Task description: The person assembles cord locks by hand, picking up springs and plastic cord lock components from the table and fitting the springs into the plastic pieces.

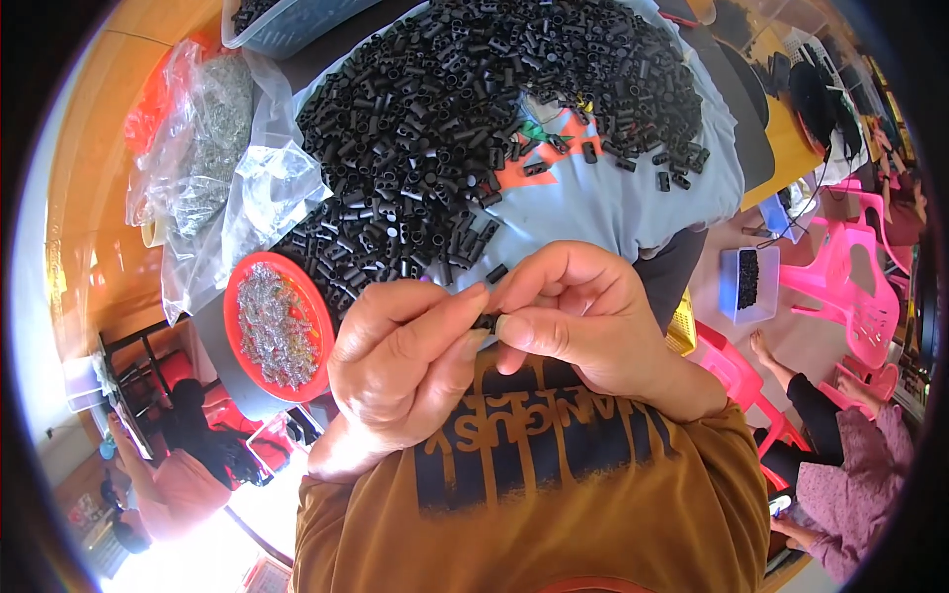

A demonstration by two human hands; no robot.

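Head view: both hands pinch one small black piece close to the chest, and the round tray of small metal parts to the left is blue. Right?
Not quite. In the head view the round tray is red, not blue. The rest holds: left hand and right hand pinch one small black piece.

Free room is tight. Big pile of black tubes (474,128) covers most of the grey cloth (613,203) on the surface, reaching close to both hands. Bare cloth only at the front right, betw. pile and right hand (583,316), w/ a few loose tubes on it. To the left, red dish of metal bits (277,326) sits just beside left hand (405,361); clear plastic bags (222,168) block behind it. Hands are pinched together over the front edge, almost no gap betw. them.
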